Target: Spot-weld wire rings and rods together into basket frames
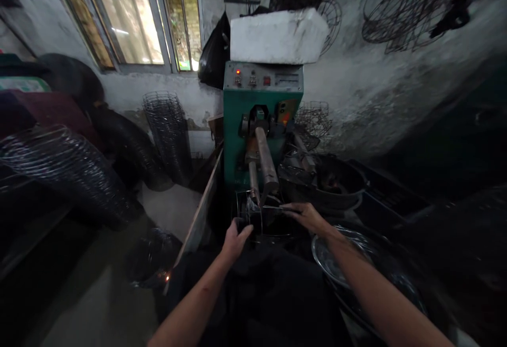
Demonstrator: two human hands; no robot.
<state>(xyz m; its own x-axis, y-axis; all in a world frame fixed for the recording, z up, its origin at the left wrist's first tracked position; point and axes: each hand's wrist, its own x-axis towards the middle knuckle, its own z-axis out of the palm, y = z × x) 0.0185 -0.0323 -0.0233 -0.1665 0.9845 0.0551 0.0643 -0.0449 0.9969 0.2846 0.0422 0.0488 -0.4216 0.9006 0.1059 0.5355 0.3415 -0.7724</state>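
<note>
A green spot welding machine [237,120] stands in front of me, a red light lit on its panel. Its thick upper arm [267,159] reaches toward me above a thinner lower electrode arm [254,178]. Below the arm ends is a dark wire frame [261,225], its shape partly lost in shadow. My left hand [236,236] is closed on the near left side of this frame, thumb on top. Fingers pinched, my right hand [304,216] holds a thin metal wire [273,207] whose far end lies by the electrode tips.
Stacked wire baskets [75,172] lean at the left, with another stack [166,130] by the wall. At right are a black basin [336,183] and a tray of wire rings [336,262]. A white foam box [277,35] rests on the machine. A board edge [198,215] runs beside my left arm.
</note>
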